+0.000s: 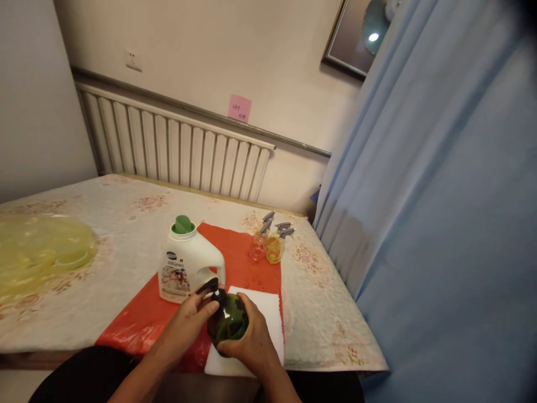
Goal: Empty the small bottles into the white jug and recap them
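Observation:
Both of my hands are on a dark green pump bottle [227,320] with a black pump head [212,286]. My left hand [193,314] grips it at the collar under the pump, thumb against the neck. Wrapped round the right side of the round body is my right hand [254,334]. Below the bottle lies a folded white cloth [268,313] on a red plastic sheet [138,319]. Just behind my left hand stands a white handled jug [191,258] with a printed label; a green cup-like piece [183,225] sits in its mouth.
Small spray bottles with grey triggers, one pinkish [258,249] and one yellow [274,249], stand at the sheet's back right. A translucent yellow plastic item [46,252] lies left on the flowered cover [319,302]. A radiator [180,140] runs behind; a blue curtain [440,196] hangs right.

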{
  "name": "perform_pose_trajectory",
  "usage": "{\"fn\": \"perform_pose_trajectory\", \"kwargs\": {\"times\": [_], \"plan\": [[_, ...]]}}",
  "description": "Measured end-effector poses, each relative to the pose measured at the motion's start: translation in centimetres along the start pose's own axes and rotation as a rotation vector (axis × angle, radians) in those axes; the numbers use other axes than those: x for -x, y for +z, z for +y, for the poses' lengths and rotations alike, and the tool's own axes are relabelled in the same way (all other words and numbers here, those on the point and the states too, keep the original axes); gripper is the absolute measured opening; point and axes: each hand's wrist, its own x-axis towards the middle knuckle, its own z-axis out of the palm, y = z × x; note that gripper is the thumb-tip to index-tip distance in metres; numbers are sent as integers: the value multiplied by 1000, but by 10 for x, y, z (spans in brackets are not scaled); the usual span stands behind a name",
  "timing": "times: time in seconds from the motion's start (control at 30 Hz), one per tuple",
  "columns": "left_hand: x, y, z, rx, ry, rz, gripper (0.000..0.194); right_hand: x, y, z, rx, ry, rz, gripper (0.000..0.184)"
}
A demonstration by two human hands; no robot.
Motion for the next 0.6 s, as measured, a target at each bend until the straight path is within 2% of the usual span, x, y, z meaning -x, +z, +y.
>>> {"fn": "perform_pose_trajectory", "kwargs": {"times": [0.1,0.27,0.43,0.6], "plan": [[1,3,6,36,-2,-29,47,0,-1,0,-6,-2,10,96],[1,8,10,68,-36,58,52,0,0,-1,-22,-35,15,93],[2,6,13,0,2,-59,41,0,-2,-1,-6,15,0,96],[0,8,11,28,1,-34,45,0,-3,1,-28,-1,9,95]]}}
